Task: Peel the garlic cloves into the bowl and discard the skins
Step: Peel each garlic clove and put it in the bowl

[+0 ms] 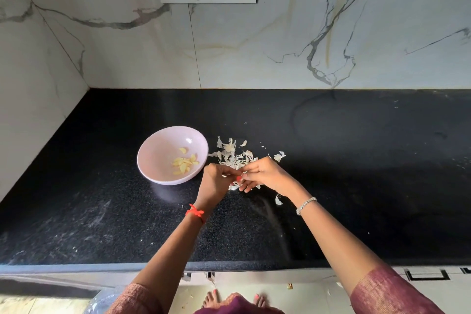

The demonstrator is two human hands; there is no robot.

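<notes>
A pale pink bowl (158,150) sits on the black counter and holds several peeled yellow garlic cloves (184,162). To its right lies a pile of white garlic skins (234,153). My left hand (216,181) and my right hand (265,173) meet just in front of the pile, fingertips pinched together on a small garlic clove that is mostly hidden between them. A few skins lie under and beside my right hand.
The black granite counter (356,160) runs to a marble wall behind and on the left. A single loose skin (278,199) lies near my right wrist. The counter's front edge (76,266) is close to my body, with drawers below.
</notes>
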